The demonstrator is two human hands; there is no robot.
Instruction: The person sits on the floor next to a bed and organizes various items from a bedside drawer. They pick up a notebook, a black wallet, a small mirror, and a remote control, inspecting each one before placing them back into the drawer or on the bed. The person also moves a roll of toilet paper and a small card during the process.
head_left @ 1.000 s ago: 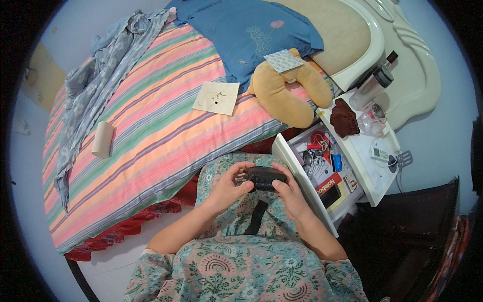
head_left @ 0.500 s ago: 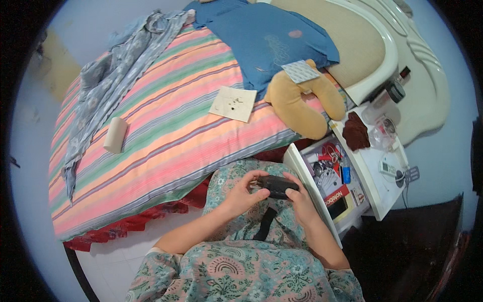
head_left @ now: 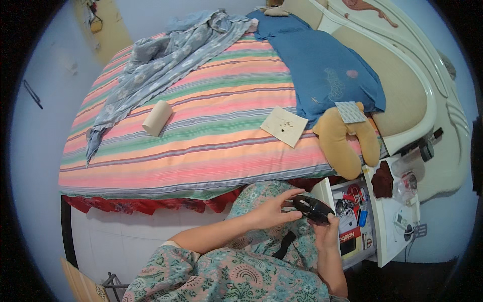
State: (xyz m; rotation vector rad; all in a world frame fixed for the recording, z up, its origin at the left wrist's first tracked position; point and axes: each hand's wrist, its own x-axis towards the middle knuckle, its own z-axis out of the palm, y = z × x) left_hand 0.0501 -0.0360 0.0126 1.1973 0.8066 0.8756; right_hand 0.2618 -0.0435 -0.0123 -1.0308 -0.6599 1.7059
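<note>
Over my lap is a glossy black rounded object (head_left: 313,209), about palm-sized; I cannot make out its exact kind. My right hand (head_left: 327,232) grips its right end, with the thumb on top. At the opposite end, my left hand (head_left: 275,210) curls its fingers and thumb around the edge. A black strap (head_left: 286,245) lies across the patterned garment just below my hands.
To the right, an open drawer (head_left: 358,241) holds cables, a notebook and small items. Above it, a white bedside top (head_left: 392,241) carries a brown cloth (head_left: 383,180). On the striped bed (head_left: 201,166) lie a tan neck pillow (head_left: 338,146), paper sheet (head_left: 284,126) and paper roll (head_left: 157,118).
The view has swung left, so the bed and drawer appear further right and lower. The black object has tilted, its right end now lower. My left hand's fingers have loosened and spread somewhat.
</note>
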